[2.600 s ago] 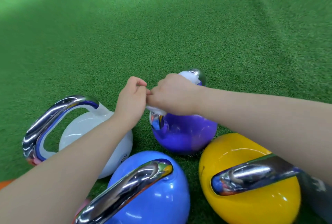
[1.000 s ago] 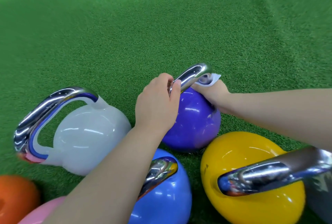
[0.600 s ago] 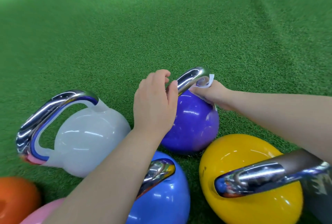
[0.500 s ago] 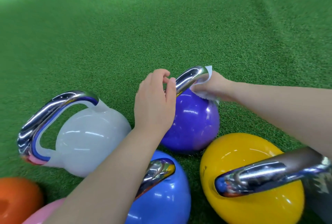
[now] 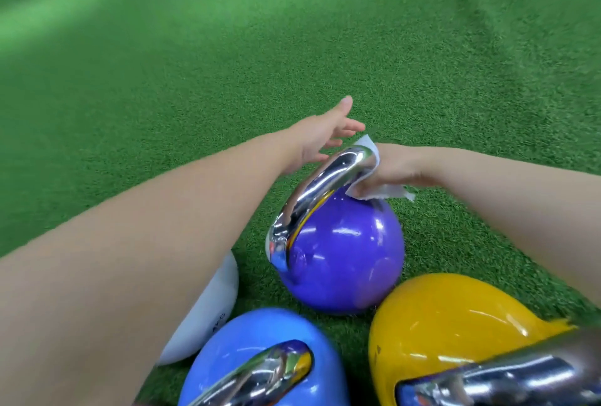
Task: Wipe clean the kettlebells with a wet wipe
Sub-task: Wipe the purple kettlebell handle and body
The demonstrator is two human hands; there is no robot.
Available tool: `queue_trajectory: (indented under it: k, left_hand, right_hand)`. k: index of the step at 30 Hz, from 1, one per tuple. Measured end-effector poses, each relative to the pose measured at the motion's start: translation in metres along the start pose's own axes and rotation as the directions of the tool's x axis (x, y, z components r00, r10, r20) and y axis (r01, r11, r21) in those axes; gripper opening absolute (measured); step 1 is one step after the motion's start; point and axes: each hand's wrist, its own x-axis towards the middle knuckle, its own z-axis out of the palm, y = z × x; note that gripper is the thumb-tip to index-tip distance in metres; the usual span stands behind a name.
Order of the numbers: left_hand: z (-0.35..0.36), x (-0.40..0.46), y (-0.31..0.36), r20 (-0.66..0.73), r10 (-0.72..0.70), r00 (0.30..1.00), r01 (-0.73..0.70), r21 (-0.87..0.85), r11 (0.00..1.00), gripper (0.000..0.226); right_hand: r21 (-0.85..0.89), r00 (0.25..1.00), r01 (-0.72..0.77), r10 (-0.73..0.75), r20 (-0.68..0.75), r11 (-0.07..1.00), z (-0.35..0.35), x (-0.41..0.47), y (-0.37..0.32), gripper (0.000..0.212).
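The purple kettlebell point(image 5: 341, 252) stands on the green turf point(image 5: 195, 63) near the middle of the view, its chrome handle point(image 5: 320, 192) arching up toward 12 o'clock. The right hand point(image 5: 388, 169) comes in from 3 o'clock and sits at the far end of that handle, where handle meets ball. It presses a white wet wipe point(image 5: 374, 189) against the metal; the wipe wraps over the top of the handle and a loose corner trails out toward 3 o'clock. Its fingers are mostly hidden behind the handle and the wipe, so how tightly they curl cannot be told, though the hand clearly holds the wipe.

The left hand point(image 5: 320, 138) reaches in from 8 o'clock and hangs just beyond the handle's top, at 11 o'clock from it. Its fingers are spread and released, gripping nothing.

Three more kettlebells crowd the purple one. A yellow kettlebell point(image 5: 448, 324) lies at 4 o'clock, touching or nearly touching it. A blue kettlebell point(image 5: 250, 337) sits at 7 o'clock, and a white kettlebell point(image 5: 208, 308) shows at 8 o'clock, largely covered by the left forearm.
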Motion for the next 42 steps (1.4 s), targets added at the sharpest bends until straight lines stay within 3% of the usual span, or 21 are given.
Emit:
queue_trajectory:
  k: [5, 10, 15, 23, 28, 31, 34, 37, 39, 41, 42]
  left_hand:
    - [0.009, 0.014, 0.010, 0.175, -0.141, 0.974, 0.125, 0.100, 0.987, 0.075]
    - [0.005, 0.016, 0.000, 0.234, -0.212, 0.949, 0.217, 0.006, 0.976, 0.090]
    - [-0.001, 0.016, -0.017, 0.299, -0.288, 0.910, 0.325, -0.082, 0.942, 0.107]
    - [0.005, 0.007, -0.003, 0.368, -0.215, 0.905, 0.314, -0.233, 0.921, 0.104]
    - [-0.005, -0.002, 0.003, 0.417, -0.229, 0.880, 0.329, -0.187, 0.925, 0.110]
    - [-0.015, -0.010, 0.010, 0.342, -0.210, 0.916, 0.291, -0.205, 0.935, 0.101]
    - [-0.019, -0.020, 0.016, 0.220, -0.204, 0.954, 0.236, -0.131, 0.963, 0.085]
    - [-0.011, -0.035, 0.029, -0.100, -0.084, 0.991, 0.100, 0.161, 0.982, 0.055]
    - [0.002, -0.048, 0.036, -0.327, 0.136, 0.935, -0.033, 0.303, 0.952, 0.034]
    - [0.024, -0.063, 0.035, -0.429, 0.225, 0.875, -0.157, 0.188, 0.969, 0.025]
    - [0.037, -0.071, 0.029, -0.410, 0.185, 0.893, -0.162, 0.091, 0.983, 0.027]
  right_hand:
    - [0.130, 0.999, 0.001, 0.003, -0.032, 0.992, 0.008, -0.002, 0.002, 0.034]
    - [0.105, 0.972, -0.195, 0.207, -0.112, 0.975, 0.016, -0.016, 0.021, 0.035]
    - [0.179, 0.970, -0.185, 0.209, -0.127, 0.966, 0.024, -0.024, 0.023, 0.026]
    - [0.261, 0.990, -0.011, 0.047, -0.131, 0.965, 0.026, -0.020, 0.007, 0.049]
    - [0.271, 0.989, 0.123, -0.097, -0.108, 0.955, 0.019, -0.041, -0.012, 0.026]
    - [0.298, 0.985, 0.161, -0.136, -0.105, 0.941, 0.018, -0.051, -0.025, 0.039]
    - [0.268, 0.981, 0.162, -0.126, -0.147, 0.950, 0.018, -0.058, -0.033, 0.015]
    - [0.196, 0.949, 0.057, 0.007, -0.314, 0.979, 0.023, -0.047, -0.031, 0.025]
    - [0.217, 0.929, -0.037, 0.113, -0.351, 0.976, 0.026, -0.040, -0.028, 0.022]
    - [0.299, 0.932, -0.071, 0.170, -0.321, 0.952, 0.025, -0.038, -0.025, 0.023]
    - [0.347, 0.936, -0.071, 0.183, -0.301, 0.935, 0.026, -0.039, -0.023, 0.024]
